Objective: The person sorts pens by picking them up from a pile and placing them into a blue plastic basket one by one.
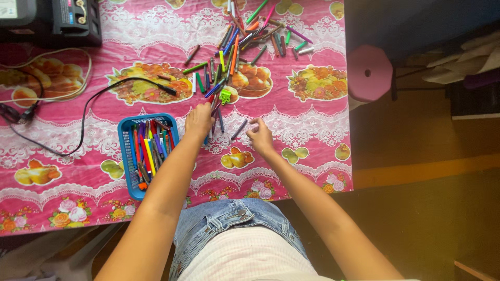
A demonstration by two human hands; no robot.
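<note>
Left grip (199, 120) perhaps on pens (214, 112), blue basket (126, 156) pen-filled

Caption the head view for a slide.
Both hands, left hand and right hand, reach scattered pens beside a blue basket.

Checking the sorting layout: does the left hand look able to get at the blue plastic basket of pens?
Probably yes. The left hand rests just beside the blue plastic basket, whose top is open, and nothing lies between them.
</note>
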